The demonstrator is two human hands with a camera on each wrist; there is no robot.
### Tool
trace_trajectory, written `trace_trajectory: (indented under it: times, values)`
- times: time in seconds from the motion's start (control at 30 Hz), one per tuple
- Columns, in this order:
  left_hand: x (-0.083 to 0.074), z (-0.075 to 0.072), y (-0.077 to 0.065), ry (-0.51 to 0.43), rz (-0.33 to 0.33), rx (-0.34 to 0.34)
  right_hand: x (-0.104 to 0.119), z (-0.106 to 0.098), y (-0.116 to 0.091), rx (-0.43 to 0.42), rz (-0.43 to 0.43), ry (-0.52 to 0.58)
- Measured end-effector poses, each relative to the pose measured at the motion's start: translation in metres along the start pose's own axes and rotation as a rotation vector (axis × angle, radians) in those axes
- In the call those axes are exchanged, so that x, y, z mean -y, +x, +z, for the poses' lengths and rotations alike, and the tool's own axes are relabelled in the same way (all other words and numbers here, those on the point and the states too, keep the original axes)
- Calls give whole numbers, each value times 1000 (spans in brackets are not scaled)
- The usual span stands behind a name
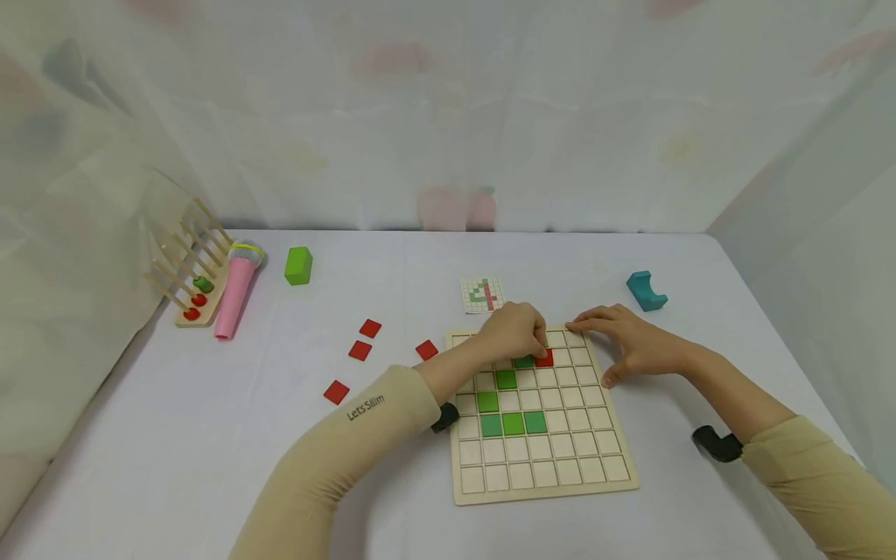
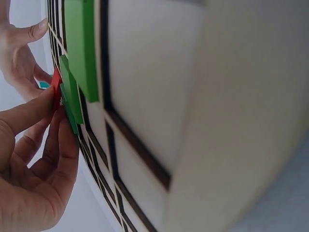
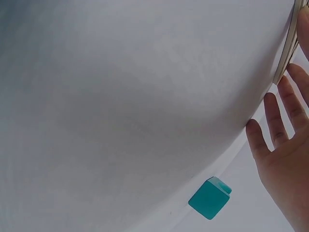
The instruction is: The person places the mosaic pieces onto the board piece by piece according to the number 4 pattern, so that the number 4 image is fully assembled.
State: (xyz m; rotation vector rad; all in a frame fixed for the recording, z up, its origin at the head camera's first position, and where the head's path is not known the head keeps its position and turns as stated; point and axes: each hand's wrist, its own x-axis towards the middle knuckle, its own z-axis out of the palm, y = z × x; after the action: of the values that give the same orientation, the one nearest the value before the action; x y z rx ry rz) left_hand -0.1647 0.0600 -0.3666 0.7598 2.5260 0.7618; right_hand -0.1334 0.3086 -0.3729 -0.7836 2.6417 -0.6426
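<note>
The left hand (image 1: 514, 330) pinched a red tile (image 1: 544, 360) between thumb and fingertips at the far part of a wooden grid board (image 1: 546, 493), just right of a dark green tile (image 1: 523, 363); whether the red tile lay fully in its cell could not be told. The right hand (image 1: 633, 342) had its fingers spread, the thumb at the board's right edge and the fingertips by its far right corner, pinching nothing. From that dark green tile, two light green tiles stepped down towards the near left, one cell each, and below them stood a row of three green tiles (image 1: 513, 423) (the middle one lighter than its neighbours). Just beyond the board's far edge lay a small card (image 1: 483, 295) printed with a green and red figure on a grid. Four loose red tiles (image 1: 360, 350) lay on the white table (image 1: 175, 467) left of the board, one of them near its far left corner. Farther left stood a green block (image 1: 298, 266), a pink microphone (image 1: 236, 292) and a wooden peg rack (image 1: 217, 292) bearing red and green pieces. A teal block (image 1: 645, 292) lay beyond the right hand, on the far right.
</note>
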Motion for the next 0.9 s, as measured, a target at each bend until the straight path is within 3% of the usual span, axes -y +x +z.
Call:
trace_trajectory:
  times: [0.3, 0.47, 0.7, 0.9]
  values:
    - [1, 3, 1, 119, 70, -25, 0, 1, 0, -4, 5, 1]
    - [4, -2, 1, 78, 70, -40, -1, 2, 0, 0, 0, -3]
    - [15, -28, -5, -38, 92, -80, -1, 2, 1, 2, 8, -9]
    - [30, -54, -13, -101, 48, -72, 0, 2, 1, 4, 20, -21]
